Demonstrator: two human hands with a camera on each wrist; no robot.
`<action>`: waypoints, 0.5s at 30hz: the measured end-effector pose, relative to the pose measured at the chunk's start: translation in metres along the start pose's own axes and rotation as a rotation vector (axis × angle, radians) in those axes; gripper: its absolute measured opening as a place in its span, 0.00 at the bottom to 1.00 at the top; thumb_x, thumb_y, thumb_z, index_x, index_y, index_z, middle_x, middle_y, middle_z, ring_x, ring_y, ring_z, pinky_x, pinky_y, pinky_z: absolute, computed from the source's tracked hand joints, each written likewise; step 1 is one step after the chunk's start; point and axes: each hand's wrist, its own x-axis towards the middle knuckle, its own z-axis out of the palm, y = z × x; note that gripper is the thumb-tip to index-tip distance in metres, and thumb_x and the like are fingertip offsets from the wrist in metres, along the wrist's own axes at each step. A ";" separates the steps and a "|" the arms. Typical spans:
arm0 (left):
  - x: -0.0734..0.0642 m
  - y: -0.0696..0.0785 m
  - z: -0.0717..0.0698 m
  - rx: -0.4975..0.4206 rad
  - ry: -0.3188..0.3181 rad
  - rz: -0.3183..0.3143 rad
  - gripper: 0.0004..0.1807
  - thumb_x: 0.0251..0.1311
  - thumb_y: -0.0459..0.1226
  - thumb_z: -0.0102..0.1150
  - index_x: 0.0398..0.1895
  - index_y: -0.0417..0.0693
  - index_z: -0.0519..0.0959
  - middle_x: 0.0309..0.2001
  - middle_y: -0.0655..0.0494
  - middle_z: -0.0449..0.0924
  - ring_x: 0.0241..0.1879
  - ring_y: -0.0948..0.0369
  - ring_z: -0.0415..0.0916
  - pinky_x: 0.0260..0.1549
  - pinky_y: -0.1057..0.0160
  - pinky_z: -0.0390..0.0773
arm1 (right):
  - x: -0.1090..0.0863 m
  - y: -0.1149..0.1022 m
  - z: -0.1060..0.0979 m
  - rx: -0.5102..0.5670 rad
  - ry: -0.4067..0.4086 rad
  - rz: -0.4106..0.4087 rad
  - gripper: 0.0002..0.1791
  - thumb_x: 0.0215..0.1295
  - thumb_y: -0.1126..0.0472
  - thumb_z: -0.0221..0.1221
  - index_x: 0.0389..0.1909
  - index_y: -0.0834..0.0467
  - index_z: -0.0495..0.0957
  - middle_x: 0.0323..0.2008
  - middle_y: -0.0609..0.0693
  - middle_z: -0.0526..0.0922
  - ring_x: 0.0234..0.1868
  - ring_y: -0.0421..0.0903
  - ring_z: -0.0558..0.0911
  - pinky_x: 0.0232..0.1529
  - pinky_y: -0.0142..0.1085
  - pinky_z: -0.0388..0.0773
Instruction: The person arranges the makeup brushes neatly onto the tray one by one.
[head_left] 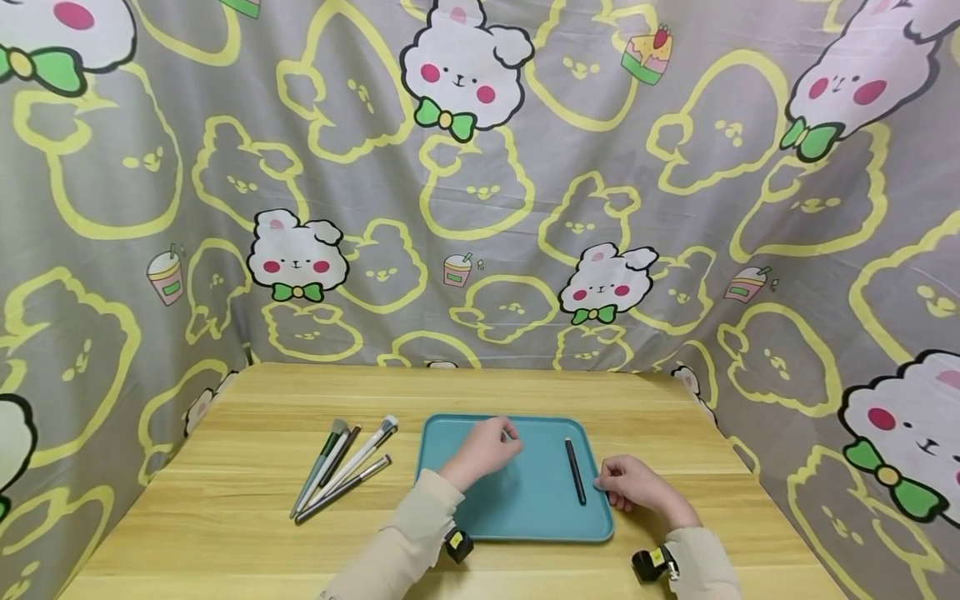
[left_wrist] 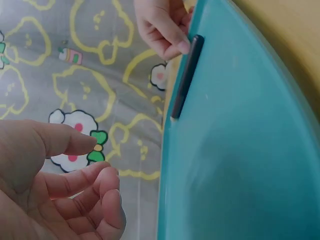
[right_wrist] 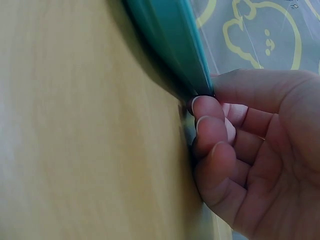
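Note:
A teal tray (head_left: 525, 521) with a raised rim lies on the wooden table, and a slim black pen-like stick (head_left: 575, 471) rests near its right side. My right hand (head_left: 630, 483) pinches the tray's right edge; in the right wrist view its thumb lies over the rim and its fingers (right_wrist: 212, 132) curl beneath. Above the left part of the tray hovers my left hand (head_left: 486, 450), holding nothing. Its fingers (left_wrist: 112, 200) are loosely bent, with the thumb apart from them in the left wrist view.
Left of the tray, several makeup brushes (head_left: 341, 475) lie fanned on the table (head_left: 225, 492), with grey, white and black handles. A grey curtain (head_left: 480, 317) with rabbit prints hangs around the table's back and sides. Each wrist wears a small black camera (head_left: 459, 544).

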 end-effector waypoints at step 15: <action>-0.028 -0.023 -0.034 0.104 0.051 0.073 0.10 0.63 0.36 0.58 0.43 0.40 0.79 0.27 0.55 0.73 0.23 0.63 0.66 0.22 0.66 0.67 | 0.001 0.001 -0.001 0.007 -0.005 0.000 0.15 0.68 0.61 0.57 0.24 0.65 0.71 0.17 0.47 0.73 0.17 0.41 0.71 0.18 0.32 0.71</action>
